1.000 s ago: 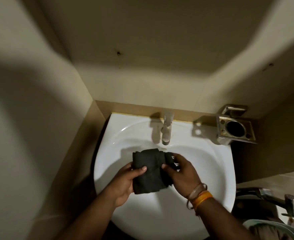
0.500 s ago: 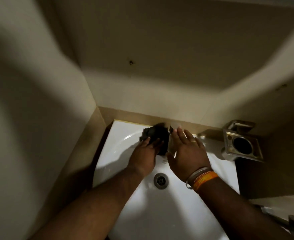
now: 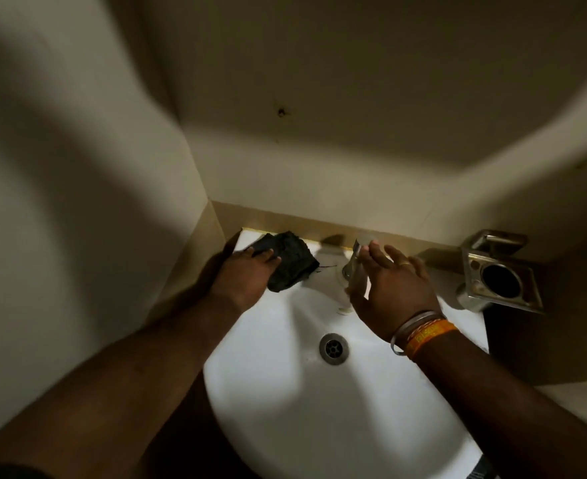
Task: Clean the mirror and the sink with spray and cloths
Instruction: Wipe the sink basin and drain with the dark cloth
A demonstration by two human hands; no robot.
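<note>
A dim bathroom corner, cream walls point(image 3: 77, 202) meeting behind a white sink point(image 3: 319, 409) lit brighter than anything around it.

The left hand point(image 3: 247, 274) lies flat on the sink's back left rim, fingers straight and close together, pressing down on a dark cloth point(image 3: 290, 261). The cloth is bunched into a thick wad; most of it sticks out beyond the fingertips toward the tap, and a loose thread trails off its far edge. Just past the cloth, behind it, runs the tan ledge point(image 3: 319, 229) where sink meets wall.

The right hand point(image 3: 392, 288) hovers at the tap point(image 3: 356, 271), fingers spread and nearly straight, palm turned toward the spout. Whether the fingertips actually touch the metal I cannot tell; the thumb sits right against it, and the tap itself is blurred. A ring shows on one finger. At the wrist behind the hand sit a silver bangle point(image 3: 413, 323) and an orange band point(image 3: 430, 335), touching each other.

Below and between the two hands, down in the bowl, is the round metal drain point(image 3: 333, 348). Out beyond the right hand, on the wall side, a metal holder point(image 3: 499, 278) with a dark round opening is fixed near the sink's right edge, well apart from the cloth.
</note>
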